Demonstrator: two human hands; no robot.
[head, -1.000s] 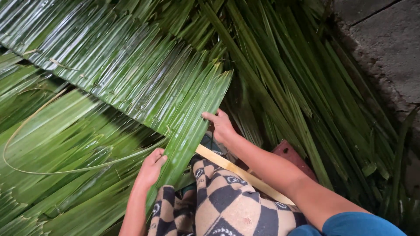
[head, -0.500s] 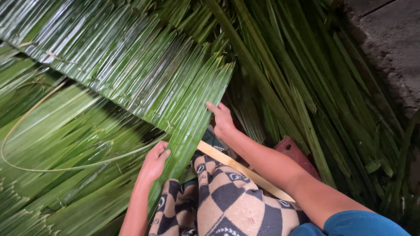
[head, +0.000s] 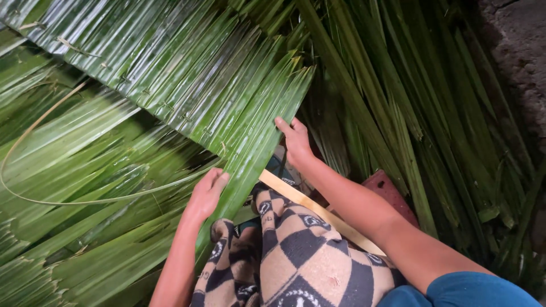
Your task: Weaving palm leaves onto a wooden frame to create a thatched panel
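Plainly, both hands were on the same stitched panel of palm leaves (head: 187, 85), a sheet of long green leaflets laid edge to edge that ran from the upper left corner down to the person's lap. The left hand (head: 206, 196) lay on the near, lower edge of the outermost leaflet, fingers curled over the blade and thumb behind it, closed on the leaf. The right hand (head: 296, 141) met the same leaflet higher up on its right edge, fingers bent against the blade; whether the thumb pinched it from behind could not be told. A flat pale wooden slat (head: 318, 211) passed under the panel's lower end and ran beneath the right forearm, across a checked cloth (head: 301, 256) of dark and tan squares covering the lap. A thin pale midrib strip (head: 74, 200) curved in a loop over the loose leaves (head: 85, 165) at the left. More loose fronds (head: 409, 96) lay piled at the right, against a rough concrete surface (head: 512, 40). A reddish block (head: 387, 187) showed just beside the right forearm
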